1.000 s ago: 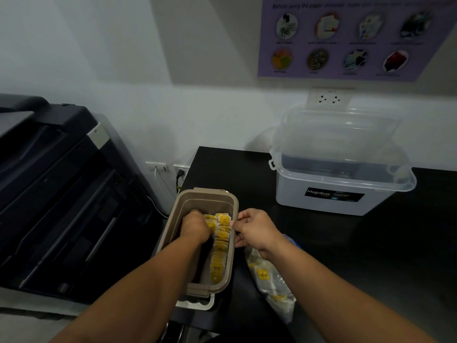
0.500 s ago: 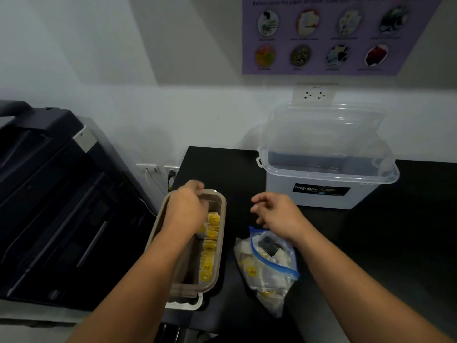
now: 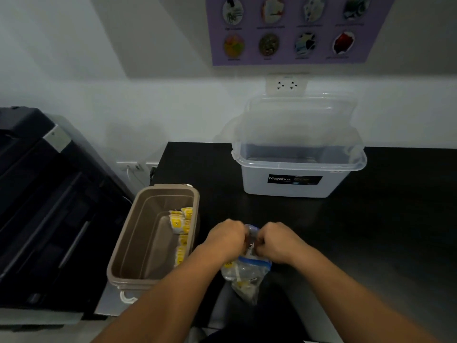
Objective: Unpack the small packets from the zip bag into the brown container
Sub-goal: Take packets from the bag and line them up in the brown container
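Grips the left side of the zip bag (image 3: 247, 276) mouth with the left hand (image 3: 226, 237), fingers curled round the plastic. Grips the right side of the same mouth with the right hand (image 3: 277, 241), fingers curled likewise. Holds both hands close together, knuckles up, over the near part of the black table (image 3: 371, 219). Cannot tell whether the mouth is sealed or parted; hidden between the hands.

Below the hands: clear bag body with blue seal strip, sagging toward the near table edge. Inside the bag, seen through the film: small packets (image 3: 241, 284) with yellow labels; count not readable.

Just left of the hands, at the left end of the table: brown container (image 3: 116, 263), open at the top, long side running away from the camera. Inside it, in a row along the right wall: more yellow-labelled packets (image 3: 181, 224). At its near end: white latch (image 3: 127, 297).

Farther back on the table, well apart from the hands: clear storage box (image 3: 291, 186) with a dark "Megabox" label, clear lid (image 3: 301, 120) upright behind it against the wall.

On the wall above: white socket (image 3: 286, 85), then purple poster (image 3: 291, 30) with round pictures. Left of the table: large dark office machine (image 3: 49, 206).
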A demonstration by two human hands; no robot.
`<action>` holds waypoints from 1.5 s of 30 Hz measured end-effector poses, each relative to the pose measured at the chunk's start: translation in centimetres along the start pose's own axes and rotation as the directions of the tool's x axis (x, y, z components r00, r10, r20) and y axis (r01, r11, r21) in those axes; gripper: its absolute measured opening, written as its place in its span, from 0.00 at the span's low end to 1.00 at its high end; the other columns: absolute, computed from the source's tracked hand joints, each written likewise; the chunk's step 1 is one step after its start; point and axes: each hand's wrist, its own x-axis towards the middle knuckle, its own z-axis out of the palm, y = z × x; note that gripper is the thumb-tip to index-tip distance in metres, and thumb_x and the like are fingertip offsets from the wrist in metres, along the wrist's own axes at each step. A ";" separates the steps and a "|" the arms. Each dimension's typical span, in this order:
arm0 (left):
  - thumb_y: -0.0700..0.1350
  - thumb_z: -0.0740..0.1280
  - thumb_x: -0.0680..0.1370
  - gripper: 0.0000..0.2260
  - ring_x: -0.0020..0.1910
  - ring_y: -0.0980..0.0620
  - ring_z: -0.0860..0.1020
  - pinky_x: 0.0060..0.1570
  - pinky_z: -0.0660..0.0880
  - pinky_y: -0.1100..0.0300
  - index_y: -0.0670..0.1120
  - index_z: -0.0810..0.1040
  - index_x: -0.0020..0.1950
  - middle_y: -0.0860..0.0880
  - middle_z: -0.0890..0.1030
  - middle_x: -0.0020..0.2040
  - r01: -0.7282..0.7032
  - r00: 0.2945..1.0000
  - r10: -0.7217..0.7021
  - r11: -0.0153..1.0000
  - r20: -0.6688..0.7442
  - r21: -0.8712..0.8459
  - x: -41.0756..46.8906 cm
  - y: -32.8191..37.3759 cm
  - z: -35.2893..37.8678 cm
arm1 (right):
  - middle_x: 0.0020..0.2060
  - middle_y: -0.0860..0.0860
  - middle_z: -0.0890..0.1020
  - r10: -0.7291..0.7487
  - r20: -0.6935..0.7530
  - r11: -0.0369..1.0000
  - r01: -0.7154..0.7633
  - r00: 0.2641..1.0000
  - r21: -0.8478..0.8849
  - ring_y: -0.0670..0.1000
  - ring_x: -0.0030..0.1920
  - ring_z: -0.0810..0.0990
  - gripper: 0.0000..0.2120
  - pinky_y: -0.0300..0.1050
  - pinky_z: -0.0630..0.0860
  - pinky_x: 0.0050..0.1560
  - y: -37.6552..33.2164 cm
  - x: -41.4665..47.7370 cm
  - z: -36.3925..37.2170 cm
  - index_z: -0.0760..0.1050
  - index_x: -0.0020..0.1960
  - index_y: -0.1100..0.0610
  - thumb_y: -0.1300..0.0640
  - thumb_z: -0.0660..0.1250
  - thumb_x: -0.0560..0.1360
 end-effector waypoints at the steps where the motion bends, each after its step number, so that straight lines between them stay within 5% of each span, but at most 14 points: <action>1: 0.47 0.68 0.79 0.09 0.48 0.49 0.81 0.53 0.81 0.51 0.50 0.82 0.57 0.47 0.81 0.51 0.022 0.999 -0.023 0.999 0.038 0.029 0.3 0.0 0.4 | 0.45 0.49 0.83 0.014 0.004 0.999 -0.014 1.000 -0.039 0.48 0.45 0.83 0.05 0.49 0.82 0.52 0.1 0.3 0.3 0.81 0.49 0.52 0.51 0.70 0.77; 7: 0.45 0.69 0.79 0.12 0.47 0.49 0.78 0.49 0.79 0.53 0.51 0.80 0.62 0.47 0.80 0.53 0.006 0.999 -0.012 0.993 0.052 0.121 0.6 -0.4 2.1 | 0.52 0.51 0.79 0.082 0.001 0.966 -0.080 0.997 -0.247 0.51 0.50 0.79 0.17 0.51 0.79 0.56 0.7 1.3 2.0 0.77 0.62 0.49 0.45 0.70 0.76; 13: 0.43 0.65 0.81 0.19 0.53 0.46 0.78 0.55 0.79 0.49 0.56 0.73 0.71 0.45 0.76 0.57 -0.095 0.980 0.063 0.982 0.190 0.165 0.5 -0.2 1.5 | 0.55 0.52 0.79 0.137 -0.003 0.959 -0.134 0.991 -0.252 0.53 0.54 0.77 0.19 0.55 0.74 0.62 1.2 3.1 3.0 0.74 0.68 0.49 0.50 0.68 0.78; 20: 0.44 0.67 0.80 0.10 0.53 0.48 0.80 0.56 0.79 0.50 0.54 0.82 0.59 0.48 0.80 0.56 -0.059 0.988 0.044 0.993 0.149 0.100 1.2 -0.4 1.8 | 0.54 0.52 0.79 0.209 -0.028 0.964 -0.211 0.977 -0.160 0.53 0.53 0.78 0.19 0.54 0.76 0.60 1.2 4.3 3.8 0.75 0.68 0.47 0.54 0.69 0.78; 24: 0.45 0.67 0.78 0.07 0.48 0.51 0.81 0.54 0.80 0.50 0.54 0.84 0.49 0.52 0.83 0.49 -0.089 0.994 0.085 0.995 0.073 0.042 1.0 -0.7 2.0 | 0.59 0.54 0.77 0.205 0.045 0.951 -0.188 0.978 -0.244 0.56 0.58 0.76 0.26 0.56 0.74 0.63 1.0 4.3 3.5 0.72 0.72 0.46 0.59 0.72 0.76; 28: 0.45 0.66 0.78 0.08 0.47 0.50 0.82 0.52 0.81 0.50 0.52 0.85 0.47 0.51 0.84 0.47 -0.108 0.994 0.107 0.993 0.038 0.037 0.8 -0.5 1.9 | 0.59 0.54 0.78 0.199 0.042 0.945 -0.181 0.979 -0.271 0.56 0.59 0.76 0.23 0.56 0.73 0.64 1.0 4.3 3.1 0.74 0.69 0.49 0.59 0.73 0.75; 33: 0.44 0.67 0.78 0.06 0.46 0.54 0.81 0.53 0.81 0.52 0.51 0.84 0.47 0.52 0.84 0.47 -0.152 0.988 0.150 0.985 -0.025 -0.081 0.5 -1.2 1.0 | 0.57 0.52 0.78 0.157 -0.036 0.980 -0.160 0.987 -0.115 0.54 0.56 0.78 0.17 0.54 0.75 0.63 1.4 3.6 2.3 0.76 0.65 0.47 0.57 0.70 0.77; 38: 0.43 0.68 0.78 0.08 0.46 0.56 0.81 0.53 0.81 0.54 0.56 0.79 0.43 0.55 0.82 0.45 -0.171 0.982 0.147 0.958 -0.118 -0.228 0.3 -1.9 0.5 | 0.54 0.48 0.74 0.019 -0.237 0.997 -0.001 0.971 0.079 0.50 0.51 0.77 0.07 0.50 0.80 0.54 2.2 2.7 1.2 0.74 0.48 0.44 0.56 0.67 0.80; 45: 0.44 0.67 0.80 0.05 0.44 0.54 0.81 0.49 0.80 0.54 0.54 0.79 0.49 0.55 0.82 0.44 -0.220 0.942 0.133 0.938 -0.307 -0.269 -0.1 -1.5 0.3 | 0.44 0.49 0.81 0.041 -0.354 0.960 0.062 0.934 0.274 0.49 0.44 0.80 0.07 0.49 0.81 0.47 2.2 1.4 0.4 0.76 0.48 0.48 0.58 0.63 0.81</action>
